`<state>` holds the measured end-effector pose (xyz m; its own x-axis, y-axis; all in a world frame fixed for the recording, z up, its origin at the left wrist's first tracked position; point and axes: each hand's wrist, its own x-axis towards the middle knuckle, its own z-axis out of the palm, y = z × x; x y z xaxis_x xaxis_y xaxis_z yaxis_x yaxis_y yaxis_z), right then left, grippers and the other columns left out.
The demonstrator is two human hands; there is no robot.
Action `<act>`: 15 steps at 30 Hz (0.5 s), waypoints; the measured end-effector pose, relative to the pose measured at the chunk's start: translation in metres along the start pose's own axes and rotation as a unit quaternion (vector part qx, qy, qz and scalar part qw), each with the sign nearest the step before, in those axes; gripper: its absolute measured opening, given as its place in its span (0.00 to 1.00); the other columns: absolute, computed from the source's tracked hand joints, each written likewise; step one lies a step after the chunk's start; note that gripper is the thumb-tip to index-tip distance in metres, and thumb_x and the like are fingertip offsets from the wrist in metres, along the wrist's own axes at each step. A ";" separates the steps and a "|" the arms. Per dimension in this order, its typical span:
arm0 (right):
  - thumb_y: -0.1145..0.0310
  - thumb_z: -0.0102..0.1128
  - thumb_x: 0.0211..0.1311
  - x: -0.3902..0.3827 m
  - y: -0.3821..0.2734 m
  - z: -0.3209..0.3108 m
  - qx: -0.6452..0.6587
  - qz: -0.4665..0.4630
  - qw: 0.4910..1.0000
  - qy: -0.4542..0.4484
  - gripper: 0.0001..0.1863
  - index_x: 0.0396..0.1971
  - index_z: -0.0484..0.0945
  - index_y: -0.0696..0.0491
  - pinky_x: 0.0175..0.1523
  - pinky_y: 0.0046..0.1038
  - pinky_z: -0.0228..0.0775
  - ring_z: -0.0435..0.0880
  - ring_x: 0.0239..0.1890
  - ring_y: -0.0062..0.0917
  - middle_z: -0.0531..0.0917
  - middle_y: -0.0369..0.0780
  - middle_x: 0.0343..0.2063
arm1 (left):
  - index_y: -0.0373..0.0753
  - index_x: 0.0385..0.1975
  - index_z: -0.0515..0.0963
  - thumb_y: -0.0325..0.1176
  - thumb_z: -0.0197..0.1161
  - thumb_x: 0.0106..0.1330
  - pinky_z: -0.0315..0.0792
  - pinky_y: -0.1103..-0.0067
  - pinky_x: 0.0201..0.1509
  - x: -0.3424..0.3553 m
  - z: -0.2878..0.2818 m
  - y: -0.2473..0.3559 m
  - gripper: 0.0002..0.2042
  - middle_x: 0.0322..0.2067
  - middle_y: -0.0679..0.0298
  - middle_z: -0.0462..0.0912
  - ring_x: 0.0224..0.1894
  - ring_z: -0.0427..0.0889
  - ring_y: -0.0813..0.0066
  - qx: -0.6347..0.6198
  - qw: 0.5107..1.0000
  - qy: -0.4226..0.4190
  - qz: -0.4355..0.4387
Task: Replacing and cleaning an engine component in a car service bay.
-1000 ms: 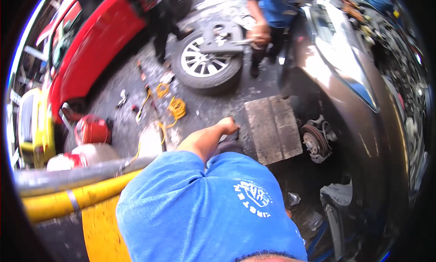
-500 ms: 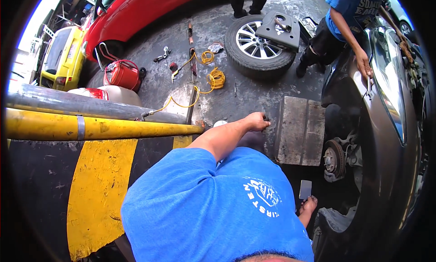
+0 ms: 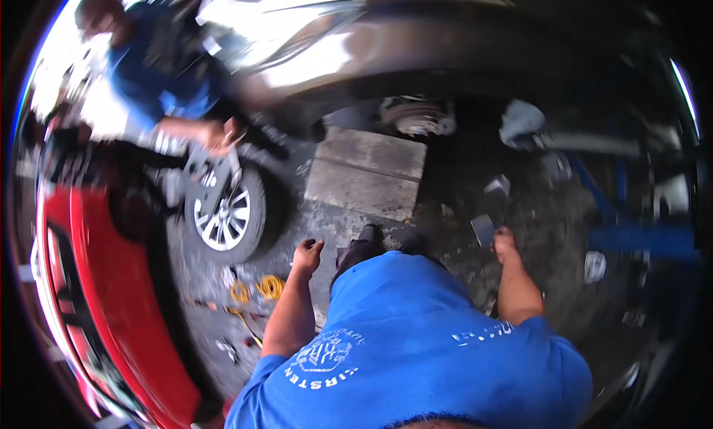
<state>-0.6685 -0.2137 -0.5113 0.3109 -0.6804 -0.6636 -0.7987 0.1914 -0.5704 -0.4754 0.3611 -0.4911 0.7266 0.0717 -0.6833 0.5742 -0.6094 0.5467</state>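
Two bare hands are held well apart, forward of a blue shirt (image 3: 427,303). A flat grey plate (image 3: 483,231) is gripped at its edge by the right hand (image 3: 504,243), with the fingers closed on it; the plate is held over the dark floor, to the right of a worn rectangular board (image 3: 364,170). The fingers of the left hand (image 3: 307,257) are partly curled; whether the small dark patch at the fingertips is a held object cannot be told. An exposed brake disc (image 3: 420,119) is located beyond the board, beneath a brown car (image 3: 445,35). A wheel (image 3: 226,217) is laid to the left, with a grey cover (image 3: 208,180) resting on it. Nearby, a coiled yellow hose (image 3: 271,287) is placed on the floor.
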 end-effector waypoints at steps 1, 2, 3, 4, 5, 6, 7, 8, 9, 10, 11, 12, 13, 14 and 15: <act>0.77 0.47 0.60 -0.008 0.015 -0.006 0.033 0.008 0.999 0.014 0.08 0.35 0.75 0.53 0.16 0.30 0.64 0.74 0.16 0.26 0.77 0.41 0.23 | 0.29 0.54 0.75 0.46 0.64 0.64 0.75 0.74 0.48 0.018 -0.001 0.005 0.27 0.45 0.52 0.83 0.43 0.82 0.67 -0.021 1.000 -0.019 0.008; 0.76 0.47 0.59 -0.022 0.028 -0.008 0.048 0.005 0.999 0.007 0.08 0.35 0.75 0.53 0.19 0.30 0.65 0.74 0.19 0.26 0.74 0.39 0.22 | 0.29 0.52 0.76 0.45 0.64 0.64 0.74 0.77 0.38 0.031 -0.007 0.010 0.25 0.37 0.58 0.83 0.34 0.79 0.75 -0.013 0.999 -0.044 0.008; 0.76 0.49 0.58 -0.036 0.035 -0.006 0.059 -0.020 0.998 0.011 0.07 0.32 0.77 0.55 0.19 0.32 0.64 0.74 0.18 0.26 0.74 0.40 0.19 | 0.30 0.49 0.77 0.43 0.63 0.65 0.72 0.77 0.32 0.037 -0.016 0.018 0.21 0.32 0.62 0.81 0.29 0.76 0.77 0.003 0.997 -0.080 0.003; 0.76 0.51 0.56 -0.052 0.044 -0.004 0.068 -0.013 0.997 0.028 0.06 0.30 0.78 0.56 0.20 0.34 0.65 0.74 0.17 0.27 0.76 0.41 0.18 | 0.31 0.48 0.77 0.42 0.62 0.66 0.71 0.78 0.31 0.041 -0.017 0.022 0.19 0.32 0.63 0.80 0.27 0.76 0.76 -0.035 0.998 -0.058 -0.019; 0.76 0.52 0.54 -0.052 0.071 -0.008 -0.011 -0.023 0.999 0.032 0.06 0.30 0.78 0.56 0.21 0.35 0.65 0.75 0.17 0.28 0.77 0.42 0.18 | 0.34 0.46 0.77 0.42 0.61 0.66 0.68 0.79 0.27 0.055 -0.027 0.025 0.17 0.31 0.64 0.79 0.25 0.74 0.76 -0.027 0.997 -0.070 -0.010; 0.74 0.56 0.52 -0.055 0.103 -0.007 -0.052 0.011 0.996 0.068 0.06 0.31 0.79 0.56 0.20 0.35 0.66 0.77 0.18 0.30 0.78 0.42 0.18 | 0.38 0.42 0.77 0.43 0.62 0.66 0.66 0.79 0.25 0.050 -0.019 0.050 0.14 0.29 0.65 0.78 0.24 0.73 0.76 -0.019 0.994 -0.094 -0.046; 0.72 0.56 0.53 -0.059 0.168 -0.019 -0.012 0.010 0.997 0.079 0.06 0.31 0.79 0.55 0.20 0.36 0.66 0.77 0.18 0.30 0.78 0.42 0.19 | 0.41 0.39 0.76 0.45 0.62 0.65 0.63 0.78 0.22 0.053 -0.005 0.078 0.14 0.28 0.67 0.77 0.24 0.73 0.76 0.033 0.991 -0.129 -0.014; 0.70 0.57 0.55 -0.074 0.226 -0.022 0.025 0.000 0.996 0.083 0.07 0.31 0.80 0.54 0.20 0.36 0.67 0.78 0.18 0.31 0.79 0.42 0.19 | 0.41 0.39 0.76 0.46 0.61 0.65 0.62 0.78 0.21 0.066 0.009 0.094 0.14 0.28 0.67 0.77 0.24 0.73 0.76 0.064 0.981 -0.182 0.012; 0.66 0.53 0.59 -0.093 0.243 -0.005 0.206 0.047 0.975 0.068 0.09 0.31 0.79 0.54 0.19 0.37 0.65 0.76 0.17 0.31 0.78 0.42 0.19 | 0.42 0.39 0.76 0.47 0.60 0.65 0.61 0.78 0.20 0.083 0.006 0.095 0.14 0.28 0.68 0.77 0.24 0.73 0.76 0.083 0.977 -0.194 0.031; 0.69 0.55 0.51 -0.112 0.234 0.007 0.095 0.120 0.984 0.093 0.08 0.27 0.81 0.55 0.23 0.36 0.69 0.80 0.20 0.33 0.81 0.45 0.21 | 0.43 0.38 0.76 0.47 0.60 0.65 0.60 0.78 0.18 0.104 0.006 0.095 0.14 0.27 0.68 0.76 0.23 0.72 0.77 0.108 0.975 -0.190 0.044; 0.71 0.58 0.44 -0.131 0.229 0.015 -0.021 0.193 0.975 0.111 0.08 0.23 0.83 0.57 0.27 0.35 0.73 0.84 0.24 0.35 0.84 0.47 0.22 | 0.43 0.37 0.76 0.47 0.59 0.65 0.59 0.78 0.17 0.118 0.008 0.095 0.14 0.27 0.69 0.76 0.23 0.71 0.77 0.129 0.972 -0.189 0.057; 0.71 0.58 0.44 -0.147 0.258 0.019 -0.005 0.210 0.970 0.123 0.08 0.23 0.83 0.57 0.27 0.35 0.73 0.84 0.24 0.35 0.84 0.47 0.22 | 0.46 0.35 0.76 0.47 0.58 0.66 0.57 0.78 0.17 0.105 0.012 0.118 0.12 0.26 0.71 0.75 0.22 0.69 0.78 0.183 0.960 -0.206 0.049; 0.71 0.59 0.43 -0.166 0.286 0.025 -0.242 0.099 0.963 0.062 0.08 0.24 0.84 0.55 0.28 0.34 0.74 0.85 0.25 0.35 0.84 0.46 0.23 | 0.48 0.32 0.76 0.47 0.58 0.66 0.55 0.78 0.17 0.133 0.015 0.124 0.11 0.24 0.72 0.73 0.20 0.67 0.79 0.275 0.908 -0.277 0.151; 0.70 0.60 0.43 -0.176 0.317 0.031 -0.470 -0.021 0.882 -0.015 0.08 0.26 0.85 0.52 0.29 0.34 0.74 0.86 0.26 0.35 0.85 0.45 0.24 | 0.49 0.32 0.76 0.47 0.59 0.66 0.56 0.78 0.18 0.131 0.029 0.135 0.10 0.24 0.73 0.72 0.22 0.67 0.79 0.253 0.922 -0.268 0.119; 0.70 0.60 0.43 -0.192 0.341 0.037 -0.466 -0.008 0.884 -0.014 0.08 0.26 0.85 0.52 0.29 0.34 0.74 0.86 0.26 0.35 0.85 0.45 0.24 | 0.50 0.32 0.76 0.46 0.59 0.67 0.58 0.78 0.20 0.126 0.047 0.150 0.09 0.23 0.73 0.71 0.23 0.67 0.79 0.230 0.935 -0.255 0.087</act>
<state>-0.9815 0.0083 -0.5962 0.3284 -0.6569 -0.6787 -0.8674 -0.4941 0.0586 -0.3160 0.2417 -0.5178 0.4518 -0.3743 -0.8098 0.1567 -0.8603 0.4851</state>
